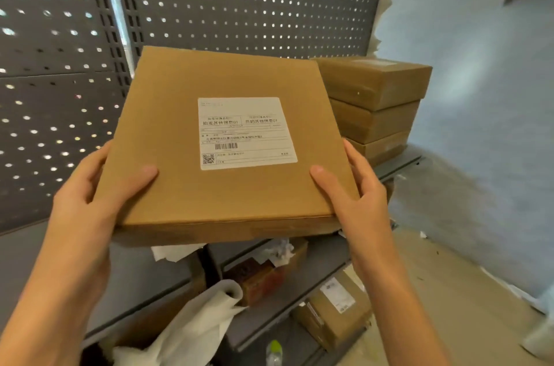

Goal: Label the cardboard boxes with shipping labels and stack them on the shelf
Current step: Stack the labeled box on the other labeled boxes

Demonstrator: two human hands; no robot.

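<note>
Above the shelf (398, 166), with your left hand (90, 194) and right hand (356, 188) gripping the labelled flat cardboard box (227, 137), keep it level and align it squarely over the three-box stack (374, 104).

Box stack (374, 101) right — left shelf (27, 248) free

Fingers of both hands: hidden from us under the flat brown cardboard box (227, 137).
White shipping label (246, 132) small print: too blurred for us to read.
Clear plastic bottle (274, 353): cut off at our bottom edge.
</note>
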